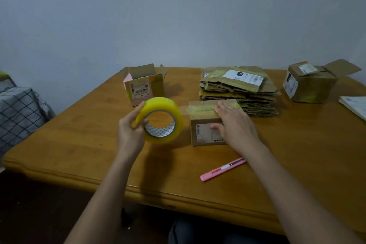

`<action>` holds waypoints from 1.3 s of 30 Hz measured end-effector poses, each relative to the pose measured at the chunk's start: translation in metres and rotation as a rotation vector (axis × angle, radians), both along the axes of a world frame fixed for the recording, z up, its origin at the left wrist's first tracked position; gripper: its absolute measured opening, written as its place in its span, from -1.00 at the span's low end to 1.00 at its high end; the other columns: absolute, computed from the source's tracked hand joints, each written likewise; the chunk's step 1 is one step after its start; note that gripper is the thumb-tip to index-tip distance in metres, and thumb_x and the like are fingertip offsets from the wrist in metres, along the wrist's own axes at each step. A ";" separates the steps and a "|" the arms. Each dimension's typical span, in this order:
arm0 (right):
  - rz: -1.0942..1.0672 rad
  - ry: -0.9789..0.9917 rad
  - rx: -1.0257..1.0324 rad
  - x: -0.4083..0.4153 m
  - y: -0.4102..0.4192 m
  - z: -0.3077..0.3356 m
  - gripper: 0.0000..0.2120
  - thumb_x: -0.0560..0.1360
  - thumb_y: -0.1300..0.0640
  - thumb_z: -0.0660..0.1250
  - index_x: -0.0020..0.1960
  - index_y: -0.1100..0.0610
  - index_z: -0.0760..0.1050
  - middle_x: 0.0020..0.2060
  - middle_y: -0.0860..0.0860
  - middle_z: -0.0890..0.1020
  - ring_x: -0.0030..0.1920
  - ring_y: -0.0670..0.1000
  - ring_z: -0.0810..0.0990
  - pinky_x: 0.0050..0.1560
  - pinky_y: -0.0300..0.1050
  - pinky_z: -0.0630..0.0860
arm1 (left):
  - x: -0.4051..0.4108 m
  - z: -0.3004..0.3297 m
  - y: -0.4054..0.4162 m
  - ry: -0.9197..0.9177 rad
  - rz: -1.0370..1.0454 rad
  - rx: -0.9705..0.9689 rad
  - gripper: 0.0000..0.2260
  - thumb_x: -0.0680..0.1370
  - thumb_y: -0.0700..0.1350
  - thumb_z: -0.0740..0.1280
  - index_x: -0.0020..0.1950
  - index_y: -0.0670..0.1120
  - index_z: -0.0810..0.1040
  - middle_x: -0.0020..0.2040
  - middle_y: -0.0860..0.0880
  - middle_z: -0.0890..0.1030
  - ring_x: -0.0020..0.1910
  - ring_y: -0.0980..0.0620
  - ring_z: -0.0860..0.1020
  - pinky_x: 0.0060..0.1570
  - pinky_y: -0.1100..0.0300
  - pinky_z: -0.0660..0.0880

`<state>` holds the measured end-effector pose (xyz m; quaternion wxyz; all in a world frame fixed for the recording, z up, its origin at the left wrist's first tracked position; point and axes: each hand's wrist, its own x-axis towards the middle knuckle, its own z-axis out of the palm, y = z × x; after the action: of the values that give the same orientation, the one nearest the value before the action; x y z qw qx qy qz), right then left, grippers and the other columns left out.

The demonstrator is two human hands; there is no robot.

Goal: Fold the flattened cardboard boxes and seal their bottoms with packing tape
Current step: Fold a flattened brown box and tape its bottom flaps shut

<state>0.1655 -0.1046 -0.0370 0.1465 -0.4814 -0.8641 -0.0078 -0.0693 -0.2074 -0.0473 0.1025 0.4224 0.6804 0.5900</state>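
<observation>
While the left hand (131,127) grips the tape roll (159,120) and the right hand's (234,123) straight fingers press the box (204,130), slack could wrinkle the strip.

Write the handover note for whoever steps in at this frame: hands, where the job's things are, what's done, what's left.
Left hand grips the yellow tape roll, its strip running across to the small box.
Right hand rests flat on that box's top, thumb on the front, pressing the tape down.
Pink cutter lies on the table near the front edge.
Done: two folded boxes stand open, one far left, one far right.
Left: cut this strip, then work through the flattened stack behind the small box.
</observation>
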 end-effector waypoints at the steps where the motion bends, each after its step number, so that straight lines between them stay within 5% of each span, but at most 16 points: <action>1: -0.001 -0.007 0.000 -0.001 0.000 0.001 -0.33 0.56 -0.17 0.23 0.56 0.04 0.10 0.56 -0.03 0.14 0.54 -0.06 0.12 0.50 -0.10 -0.01 | 0.000 -0.004 0.000 -0.024 0.004 -0.008 -0.57 0.57 -0.32 0.33 0.39 0.01 0.52 0.27 0.13 0.51 0.35 0.07 0.42 0.27 0.07 0.44; 4: -0.024 -0.015 -0.026 -0.005 -0.002 0.005 -0.23 0.52 -0.31 0.21 0.58 0.01 0.05 0.56 0.01 0.14 0.55 -0.01 0.12 0.51 -0.02 0.03 | 0.004 -0.010 0.001 -0.065 0.016 -0.018 -0.58 0.58 -0.31 0.33 0.41 0.00 0.50 0.22 0.14 0.49 0.31 0.11 0.39 0.22 0.12 0.42; 8: -0.121 -0.044 -0.070 -0.028 -0.013 0.008 -0.12 0.38 -0.58 -0.07 0.57 -0.15 -0.01 0.57 0.12 0.09 0.57 0.13 0.03 0.51 0.27 -0.04 | 0.003 -0.015 0.003 -0.085 -0.005 -0.046 -0.56 0.58 -0.28 0.34 0.42 0.03 0.49 0.34 0.05 0.51 0.35 0.07 0.39 0.26 0.08 0.42; 14: -0.209 -0.066 -0.010 -0.043 -0.019 -0.001 -0.14 0.40 -0.56 -0.05 0.53 -0.06 0.15 0.55 0.21 0.11 0.56 0.22 0.01 0.41 0.44 -0.12 | -0.004 -0.006 0.001 -0.051 -0.106 -0.128 -0.59 0.52 -0.21 0.30 0.34 0.08 0.53 0.27 -0.02 0.55 0.27 -0.04 0.48 0.11 0.04 0.51; 17: -0.197 -0.044 0.013 -0.044 -0.018 -0.002 -0.23 0.44 -0.50 0.02 0.49 -0.07 0.23 0.54 0.20 0.16 0.55 0.20 0.06 0.43 0.42 -0.09 | 0.003 0.004 0.006 0.007 -0.129 -0.172 -0.64 0.50 -0.03 0.28 0.30 0.08 0.53 0.17 -0.02 0.57 0.17 -0.03 0.53 0.00 0.10 0.48; 20: -0.153 -0.025 0.027 -0.039 -0.020 -0.005 -0.26 0.44 -0.50 0.02 0.47 -0.10 0.25 0.54 0.15 0.18 0.55 0.16 0.10 0.45 0.37 -0.08 | 0.015 0.009 0.015 0.236 -0.050 -0.205 -0.71 0.59 -0.04 0.31 0.31 -0.02 0.52 0.34 -0.08 0.46 0.33 -0.07 0.42 0.15 0.13 0.37; 23: -0.089 -0.003 0.050 -0.027 -0.022 -0.007 -0.26 0.40 -0.53 -0.01 0.44 -0.14 0.29 0.54 0.10 0.22 0.54 0.10 0.14 0.47 0.32 -0.07 | 0.023 0.021 0.020 0.381 -0.097 -0.241 -0.74 0.60 0.01 0.31 0.27 0.00 0.56 0.42 -0.03 0.40 0.41 -0.05 0.34 0.33 -0.03 0.35; 27: -0.033 0.048 0.048 -0.013 -0.020 -0.006 -0.24 0.33 -0.53 -0.03 0.40 -0.18 0.34 0.52 0.06 0.26 0.53 0.05 0.19 0.48 0.25 -0.07 | 0.025 0.035 0.022 0.557 -0.268 -0.505 -0.65 0.56 0.20 0.30 0.32 0.16 0.50 0.38 0.02 0.45 0.37 -0.04 0.37 0.28 -0.12 0.42; 39: -0.057 0.080 0.083 -0.008 -0.019 -0.008 -0.26 0.32 -0.53 0.00 0.37 -0.20 0.39 0.50 0.01 0.32 0.51 0.00 0.23 0.47 0.16 -0.01 | 0.030 0.052 -0.002 0.462 -0.249 -0.579 -0.27 0.22 0.53 0.21 0.21 0.12 0.58 0.25 0.06 0.57 0.19 0.01 0.49 0.10 -0.07 0.55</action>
<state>0.1580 -0.1239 -0.0455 0.2006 -0.4993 -0.8424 -0.0287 -0.0389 -0.2091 0.0049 0.1323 0.5769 0.7675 0.2461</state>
